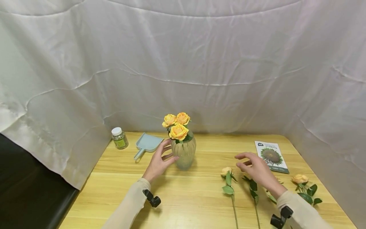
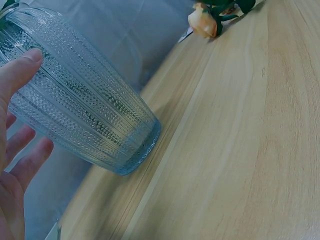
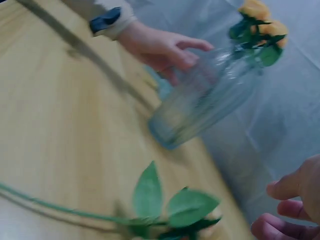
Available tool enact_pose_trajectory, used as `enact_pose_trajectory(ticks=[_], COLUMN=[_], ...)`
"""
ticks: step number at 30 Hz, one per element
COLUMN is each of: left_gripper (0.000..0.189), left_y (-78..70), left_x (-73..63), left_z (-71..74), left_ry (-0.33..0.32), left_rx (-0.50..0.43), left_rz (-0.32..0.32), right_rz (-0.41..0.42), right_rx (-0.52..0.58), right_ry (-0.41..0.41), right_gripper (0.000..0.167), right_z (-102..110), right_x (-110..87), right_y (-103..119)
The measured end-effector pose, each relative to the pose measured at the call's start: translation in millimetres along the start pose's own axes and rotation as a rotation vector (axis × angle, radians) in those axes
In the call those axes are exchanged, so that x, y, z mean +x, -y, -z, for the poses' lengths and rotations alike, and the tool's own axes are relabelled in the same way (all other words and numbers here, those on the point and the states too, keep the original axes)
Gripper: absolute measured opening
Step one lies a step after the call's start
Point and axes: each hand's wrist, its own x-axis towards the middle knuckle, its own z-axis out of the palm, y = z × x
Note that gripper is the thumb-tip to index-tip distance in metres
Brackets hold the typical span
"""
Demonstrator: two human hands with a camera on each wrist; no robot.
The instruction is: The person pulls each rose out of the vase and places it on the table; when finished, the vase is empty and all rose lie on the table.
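Observation:
A ribbed clear glass vase stands upright on the table with three yellow-orange roses in it. My left hand is at its left side, thumb across the front and fingers around the side and back. In the left wrist view, the thumb lies against the dimpled glass. To the right, my right hand hovers over the loose roses, fingers loosely bent and nothing between them. A single rose lies just left of it; another stem runs partly under the hand, its bloom hidden.
More roses lie at the right, partly behind the right forearm. A sunflower seed packet lies at the back right. A blue-grey dustpan and a white-lidded jar are left of the vase. Grey curtain surrounds the table.

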Motion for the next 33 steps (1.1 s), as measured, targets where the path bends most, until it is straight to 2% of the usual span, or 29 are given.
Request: enact_pose_trajectory(ticks=[4,9,14,19,23,33], left_gripper=[0.080,0.081,0.082,0.082,0.081,0.080], left_y=[1.0,0.7,-0.1,1.0,2.8,3.4], left_x=[-0.2,-0.4,-0.4,0.5,1.1,0.9], left_z=[-0.3,-0.2,-0.4,-0.3,-0.3,-0.7], left_ry=[-0.001,-0.001,-0.005,-0.007,-0.007,-0.009], left_rx=[0.000,0.000,-0.001,-0.002,-0.007,-0.012], left_rz=[-0.002,-0.003,-0.013,-0.024,-0.023,-0.014], right_rz=[0.016,0.011,0.022,0.127,0.202,0.367], right_rx=[0.012,0.047,0.161,0.317,0.431,0.561], right_ry=[-0.037,-0.061,-0.066,-0.063,-0.038,0.078], right_gripper=[0.037,0.044,0.044,0.040,0.040,0.030], right_z=[12.4,18.1,13.4,-0.2,-11.0,-42.6], right_x=[12.1,30.1,49.4,72.5,87.5,105.8], right_y=[3.1,9.4,19.8,33.5,53.3,95.2])
